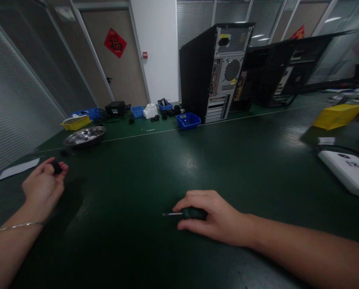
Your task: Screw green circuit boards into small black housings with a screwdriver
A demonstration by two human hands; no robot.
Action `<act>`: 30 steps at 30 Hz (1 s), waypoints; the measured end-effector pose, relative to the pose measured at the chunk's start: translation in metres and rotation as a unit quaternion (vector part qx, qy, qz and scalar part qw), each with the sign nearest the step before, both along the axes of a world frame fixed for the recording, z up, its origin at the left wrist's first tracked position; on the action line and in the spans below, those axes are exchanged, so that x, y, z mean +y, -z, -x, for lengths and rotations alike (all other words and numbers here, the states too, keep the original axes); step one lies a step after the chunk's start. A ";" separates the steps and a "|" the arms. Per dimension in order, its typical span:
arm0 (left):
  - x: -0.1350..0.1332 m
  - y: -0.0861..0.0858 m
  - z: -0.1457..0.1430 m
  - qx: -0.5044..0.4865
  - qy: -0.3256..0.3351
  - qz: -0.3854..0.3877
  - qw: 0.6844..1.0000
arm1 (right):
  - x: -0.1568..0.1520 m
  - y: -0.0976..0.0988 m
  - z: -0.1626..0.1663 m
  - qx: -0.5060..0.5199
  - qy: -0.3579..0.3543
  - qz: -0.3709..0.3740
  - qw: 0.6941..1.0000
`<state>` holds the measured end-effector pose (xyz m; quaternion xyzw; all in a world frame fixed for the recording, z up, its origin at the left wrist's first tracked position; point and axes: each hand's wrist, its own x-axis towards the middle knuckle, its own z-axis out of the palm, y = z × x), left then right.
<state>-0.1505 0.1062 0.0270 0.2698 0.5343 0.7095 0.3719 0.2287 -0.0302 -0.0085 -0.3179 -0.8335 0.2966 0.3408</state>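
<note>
My right hand (209,216) lies on the dark green table (173,160) near the front, its fingers wrapped round the dark handle of a screwdriver (182,213) whose metal tip points left. My left hand (43,184) hovers at the left, fingers curled, pinching a small black part (57,167) at the fingertips. A thin bracelet circles the left wrist. The two hands are well apart.
A steel bowl (84,136) and a yellow tray (75,122) sit at the far left, with blue bins (188,120) and black parts behind. Two black computer cases (215,72) stand at the back. A white device (347,170) and yellow bin (337,115) lie right. White paper (17,169) lies left.
</note>
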 end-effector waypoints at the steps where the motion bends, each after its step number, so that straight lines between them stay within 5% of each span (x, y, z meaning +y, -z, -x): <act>1: 0.000 0.000 -0.004 0.003 0.008 0.000 1.000 | 0.000 0.000 0.000 -0.001 -0.001 0.001 1.000; 4: 0.000 0.003 -0.027 0.015 0.067 0.016 0.997 | 0.001 0.000 0.001 -0.003 0.000 0.000 1.000; 8: -0.025 0.012 -0.085 0.024 0.237 0.084 0.968 | -0.001 -0.001 0.003 0.012 0.034 -0.008 0.999; 10: -0.051 0.016 -0.115 0.024 0.341 0.125 0.931 | -0.003 -0.002 0.004 0.028 0.058 -0.021 0.998; 12: -0.079 0.019 -0.138 0.039 0.483 0.163 0.859 | -0.005 -0.003 0.006 0.038 0.057 -0.031 0.997; 14: -0.099 0.022 -0.149 0.047 0.549 0.161 0.819 | -0.006 -0.004 0.007 0.035 0.036 -0.030 0.998; 27: -0.111 0.028 -0.158 0.049 0.563 0.144 0.812 | -0.007 0.000 0.013 -0.004 0.021 -0.006 1.000; 30: -0.102 0.022 -0.153 0.014 0.515 0.149 0.844 | -0.007 -0.001 0.010 0.006 0.033 -0.006 0.999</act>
